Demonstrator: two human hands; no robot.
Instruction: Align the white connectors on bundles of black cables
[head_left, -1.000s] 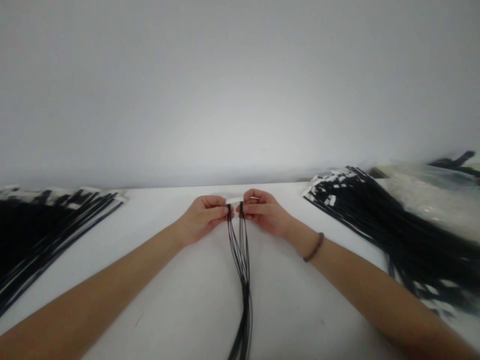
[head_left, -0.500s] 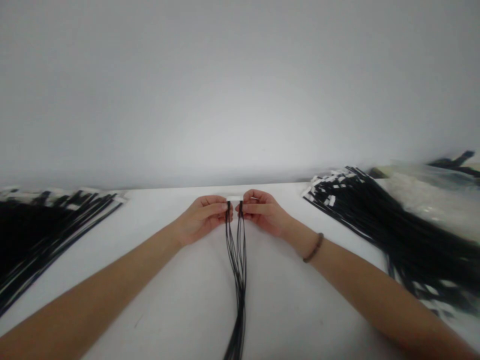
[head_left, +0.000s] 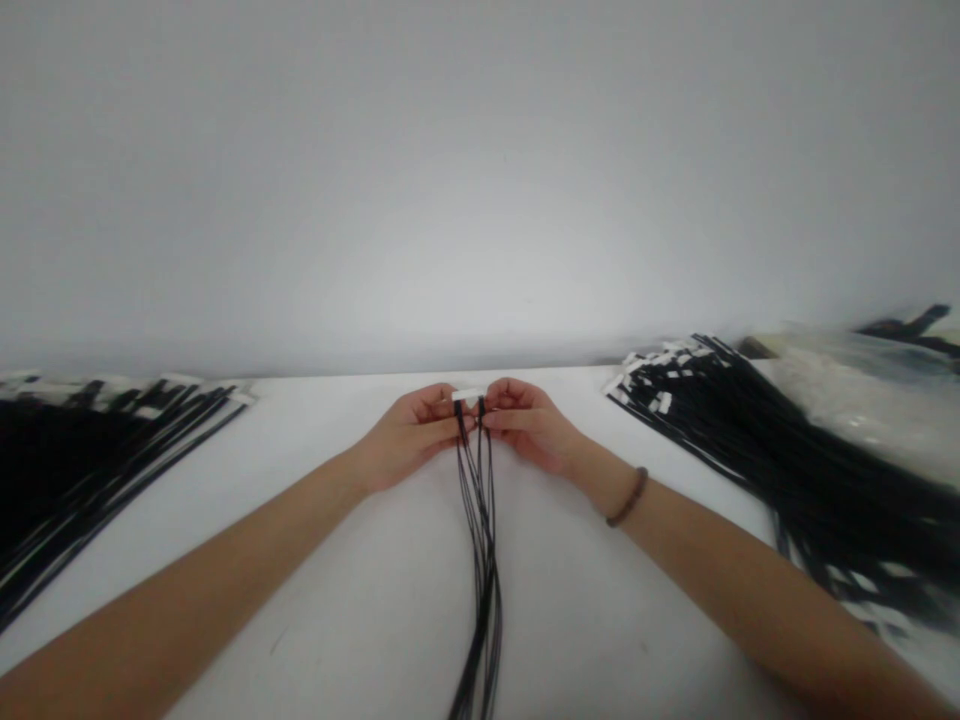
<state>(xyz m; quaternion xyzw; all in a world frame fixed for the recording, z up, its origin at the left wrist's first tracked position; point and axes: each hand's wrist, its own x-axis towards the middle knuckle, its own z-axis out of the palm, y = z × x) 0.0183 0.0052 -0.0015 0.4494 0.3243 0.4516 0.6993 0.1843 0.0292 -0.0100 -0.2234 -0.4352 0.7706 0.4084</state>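
Note:
A bundle of thin black wires (head_left: pixel 482 540) runs from the bottom edge up the white table (head_left: pixel 360 600) to a small white connector (head_left: pixel 468 395). My left hand (head_left: pixel 409 436) pinches the connector's left end and the wire tops there. My right hand (head_left: pixel 529 424), with a dark bracelet at the wrist, pinches the right end. Both hands have curled fingers and nearly touch above the table's middle, near the far edge.
A pile of black wire harnesses with white connectors (head_left: pixel 90 450) lies at the left. A larger pile (head_left: pixel 787 460) spreads at the right, beside a clear plastic bag (head_left: pixel 862 390). A plain grey wall (head_left: pixel 480 180) stands behind the table.
The two hands have drawn slightly closer together on the connector, and the wire tops have narrowed. The arms have barely moved.

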